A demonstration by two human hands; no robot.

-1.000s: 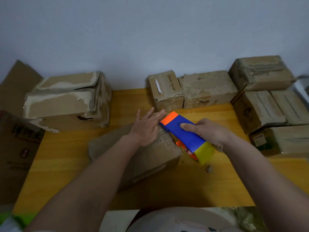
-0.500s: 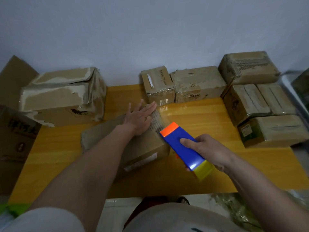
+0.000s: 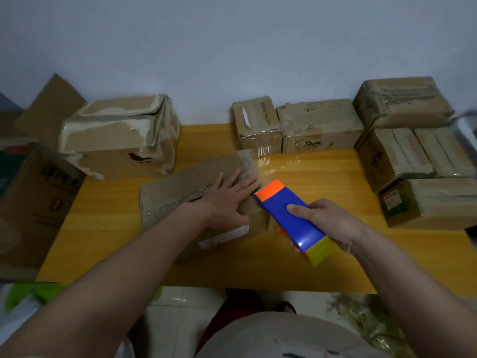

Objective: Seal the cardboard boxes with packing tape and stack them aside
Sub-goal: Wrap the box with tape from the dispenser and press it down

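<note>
A flat cardboard box lies near the middle of a yellow wooden table, with the left hand pressing down on its top, fingers straight and spread. The right hand grips a blue, orange and yellow tape dispenser, its orange end touching the box's right edge. More taped boxes sit along the wall behind.

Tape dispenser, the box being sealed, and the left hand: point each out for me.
tape dispenser point(image 3: 289, 215), head view, on its blue body.
box being sealed point(image 3: 180, 187), head view, on its bare top face.
left hand point(image 3: 229, 200), head view, on the back of the hand, lying flat on the box.
</note>
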